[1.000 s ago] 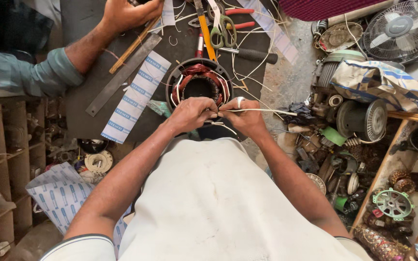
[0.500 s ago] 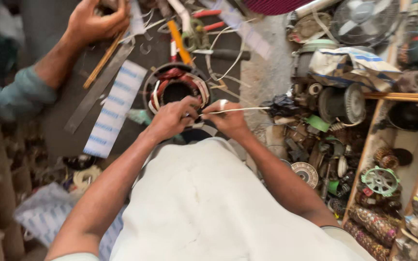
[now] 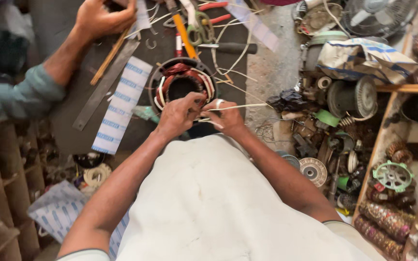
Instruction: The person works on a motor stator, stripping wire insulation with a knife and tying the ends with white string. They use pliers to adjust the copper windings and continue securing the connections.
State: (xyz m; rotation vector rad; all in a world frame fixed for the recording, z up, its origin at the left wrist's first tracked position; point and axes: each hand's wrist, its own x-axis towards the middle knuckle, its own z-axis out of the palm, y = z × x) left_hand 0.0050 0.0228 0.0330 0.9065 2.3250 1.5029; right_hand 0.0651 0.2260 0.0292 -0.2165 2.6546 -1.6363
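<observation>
A round motor stator [image 3: 182, 85] with copper windings and white sleeves lies on a dark mat [image 3: 73, 125] in front of me. My left hand [image 3: 179, 115] rests at the stator's near rim, fingers pinched on a thin white strip [image 3: 240, 106]. My right hand [image 3: 224, 116], with a ring on one finger, grips the same strip just to the right; the strip runs out to the right past my knuckles. Both hands touch each other over the stator's near edge.
Another person's hand [image 3: 103, 18] in a grey-green sleeve works with thin sticks at the top left. A metal ruler [image 3: 105, 85], a striped white strip [image 3: 120, 104], pliers [image 3: 203, 21] and a screwdriver [image 3: 184, 29] lie on the mat. Motor parts [image 3: 349, 96], a fan [image 3: 376, 14] and copper coils [image 3: 383, 227] crowd the right.
The view shifted, so everything sits slightly differently in frame. My hands stay joined at the stator's near rim, holding the white strip; the other person's hand remains at the top left.
</observation>
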